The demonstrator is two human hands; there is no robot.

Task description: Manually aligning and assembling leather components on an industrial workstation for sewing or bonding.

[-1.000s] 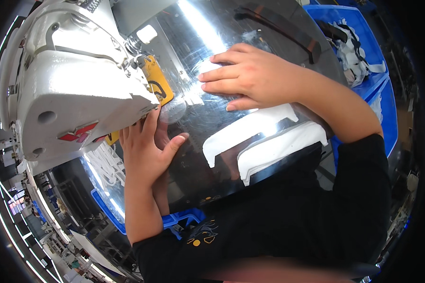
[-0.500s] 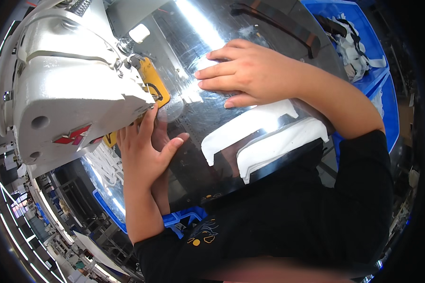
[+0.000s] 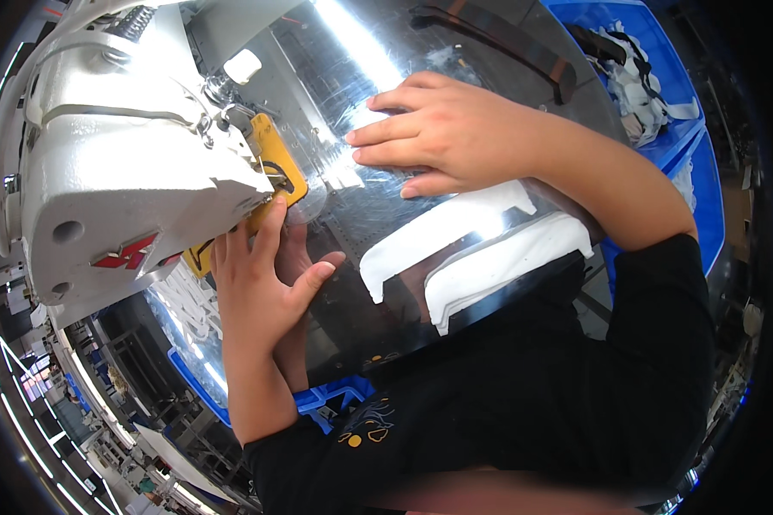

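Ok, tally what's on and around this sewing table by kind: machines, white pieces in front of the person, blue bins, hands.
White sewing machine: 1
White shaped pieces at the table's near edge: 2
Blue bins, one beside the table, one below it: 2
Hands flat on the steel table: left hand, right hand: 2
Total: 7

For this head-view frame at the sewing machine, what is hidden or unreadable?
- Needle area: hidden under the white sewing machine head and behind the yellow guard plate.
- Workpiece under the right hand: covered by the palm; glare on the shiny metal table washes out its outline.
- Left hand fingertips: tucked beneath the machine head.
- Contents of the blue plastic bin: white pieces, too small and bent by the rim to identify.
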